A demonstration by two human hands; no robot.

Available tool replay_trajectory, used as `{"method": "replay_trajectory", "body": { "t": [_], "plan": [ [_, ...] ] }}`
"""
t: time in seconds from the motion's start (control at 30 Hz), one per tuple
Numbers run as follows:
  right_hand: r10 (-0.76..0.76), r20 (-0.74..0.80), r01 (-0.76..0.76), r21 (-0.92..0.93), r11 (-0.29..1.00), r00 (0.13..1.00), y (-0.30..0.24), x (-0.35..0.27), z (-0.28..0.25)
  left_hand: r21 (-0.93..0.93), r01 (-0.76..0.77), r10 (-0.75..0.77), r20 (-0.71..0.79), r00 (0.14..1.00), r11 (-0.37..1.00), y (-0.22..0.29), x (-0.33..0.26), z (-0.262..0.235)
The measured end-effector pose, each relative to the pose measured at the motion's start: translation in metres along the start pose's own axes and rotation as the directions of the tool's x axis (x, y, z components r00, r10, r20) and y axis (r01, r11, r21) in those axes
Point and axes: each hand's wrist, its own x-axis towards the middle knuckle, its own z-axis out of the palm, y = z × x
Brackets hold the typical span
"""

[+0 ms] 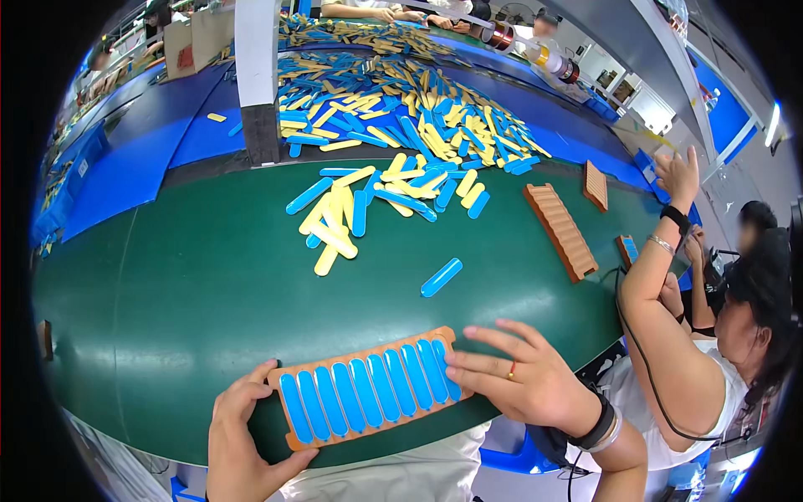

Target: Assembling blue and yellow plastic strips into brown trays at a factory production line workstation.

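Note:
A brown slotted tray (446, 335) rests tilted near the table's front edge, its slots holding several glossy blue rounded strips (360, 393) side by side. My left hand (242, 427) grips the tray's left end, thumb on the near corner and fingers at the far corner. Over the right end, my right hand (527, 376) has its fingers stretched apart, the fingertips touching the rightmost blue strip (443, 368). Its thumb is hidden. A single loose blue strip (442, 277) lies on the green table beyond the tray.
Blue and yellow strips (401, 188) form a loose pile beyond, spreading back across the blue surface. Two brown slotted trays (560, 232) (595, 186) lie at the right. A grey post (258, 84) stands at the back. On the right, another person's raised arm (648, 276) borders the table.

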Motion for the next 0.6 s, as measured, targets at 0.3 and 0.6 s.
{"method": "replay_trajectory", "body": {
  "t": [0.3, 0.6],
  "plan": [
    [0.053, -0.129, -0.097, -0.366, 0.925, 0.990, -0.005, 0.016, -0.001, 0.033, -0.054, 0.055, -0.035, 0.998, 0.998, 0.001, 0.005, 0.004],
    [-0.054, -0.120, 0.033, -0.171, 0.985, 0.991, -0.025, 0.032, 0.002, 0.044, -0.034, 0.039, -0.122, 0.992, 0.998, 0.004, 0.000, 0.006]
  ]
}}
